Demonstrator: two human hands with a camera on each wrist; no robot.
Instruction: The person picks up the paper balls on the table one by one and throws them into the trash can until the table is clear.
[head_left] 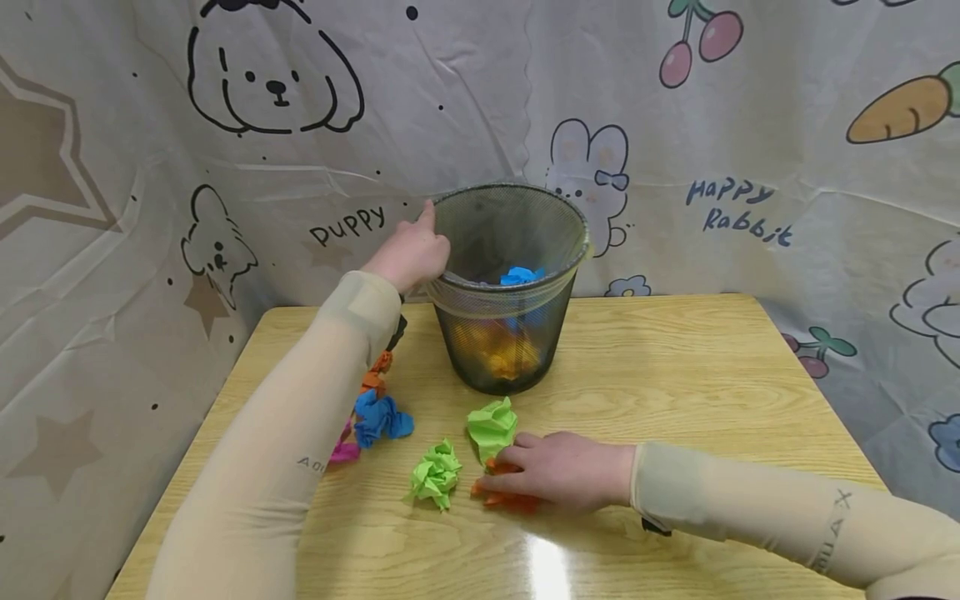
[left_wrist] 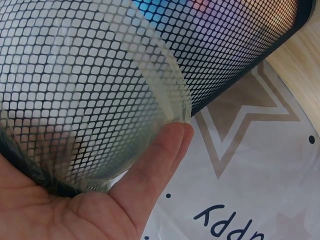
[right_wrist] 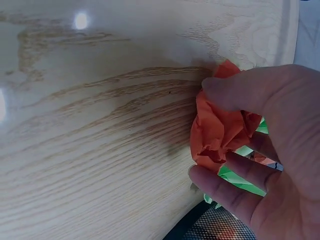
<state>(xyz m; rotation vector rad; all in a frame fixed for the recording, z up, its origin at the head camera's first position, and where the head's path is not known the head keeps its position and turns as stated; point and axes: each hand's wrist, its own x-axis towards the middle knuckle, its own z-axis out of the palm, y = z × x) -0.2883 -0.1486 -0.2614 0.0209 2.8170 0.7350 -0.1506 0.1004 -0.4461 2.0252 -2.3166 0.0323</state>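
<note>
A black wire-mesh wastebasket (head_left: 495,221) stands toward the back of the table. My left hand (head_left: 417,252) holds its left rim; in the left wrist view, the thumb and fingers straddle the edge (left_wrist: 172,107). Blue crumpled paper (head_left: 520,276) and a yellow-orange ball (head_left: 510,360) show inside the basket. Low over the table in front, my right hand (head_left: 572,472) grips an orange crumpled paper (right_wrist: 220,130) between thumb and fingers. Close by its fingertips lie two light-green crumpled papers, one behind (head_left: 492,427) and one to the left (head_left: 435,475).
Left of the basket, partly behind my left forearm, are a blue paper ball (head_left: 380,417), orange crumpled paper (head_left: 375,380) and a magenta piece (head_left: 345,450). The wooden table (head_left: 675,375) ends at a printed cloth backdrop (head_left: 465,92).
</note>
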